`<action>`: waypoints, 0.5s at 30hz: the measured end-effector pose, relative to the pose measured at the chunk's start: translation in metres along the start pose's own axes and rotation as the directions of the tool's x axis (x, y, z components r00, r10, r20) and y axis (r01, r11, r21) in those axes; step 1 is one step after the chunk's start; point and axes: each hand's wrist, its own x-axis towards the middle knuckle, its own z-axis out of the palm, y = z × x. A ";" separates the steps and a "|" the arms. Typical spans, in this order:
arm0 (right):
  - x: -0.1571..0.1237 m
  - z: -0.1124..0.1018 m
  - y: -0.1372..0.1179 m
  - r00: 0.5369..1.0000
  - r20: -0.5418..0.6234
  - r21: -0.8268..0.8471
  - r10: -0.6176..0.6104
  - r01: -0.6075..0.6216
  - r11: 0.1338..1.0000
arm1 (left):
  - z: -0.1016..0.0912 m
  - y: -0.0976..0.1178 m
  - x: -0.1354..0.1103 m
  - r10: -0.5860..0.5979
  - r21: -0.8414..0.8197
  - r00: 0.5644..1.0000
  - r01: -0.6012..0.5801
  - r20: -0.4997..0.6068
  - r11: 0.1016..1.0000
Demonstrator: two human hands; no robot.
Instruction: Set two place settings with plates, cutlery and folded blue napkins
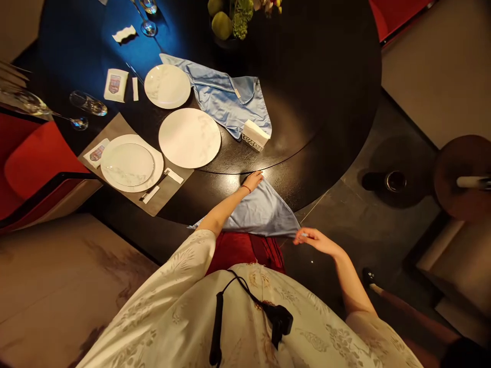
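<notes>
A light blue cloth napkin (264, 209) hangs in a triangle over the near edge of the round dark table. My left hand (253, 181) is closed on its upper corner, resting at the tabletop. Off the table's edge, my right hand (312, 239) pinches the napkin's lower right corner between thumb and fingers. The napkin's lower left corner lies beyond my left forearm, held by neither hand. Ahead of my left hand, a white napkin holder (255, 135) with a patterned base stands beside a second, crumpled blue cloth (218, 97).
White plates (190, 138) and a grey placemat (176, 191) with a place setting lie to the left. Glasses (88, 103) lie at the far left. A plant arrangement (226, 23) stands at the back. A red chair (42, 163) is left; another person's leg (406, 309) shows right.
</notes>
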 end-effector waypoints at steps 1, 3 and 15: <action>0.021 0.002 -0.014 0.996 0.034 0.005 -0.083 0.083 0.997 | 0.004 0.000 0.001 0.023 -0.016 1.000 -0.023 -0.008 1.000; 0.076 0.001 -0.035 0.979 0.060 0.032 -0.195 0.193 0.981 | 0.009 -0.002 -0.006 0.076 -0.030 0.997 -0.077 -0.033 0.997; 0.313 -0.027 -0.065 0.840 -0.497 -0.580 -0.219 -0.134 0.803 | -0.011 -0.041 -0.283 -0.615 -0.351 0.396 0.560 -0.682 0.750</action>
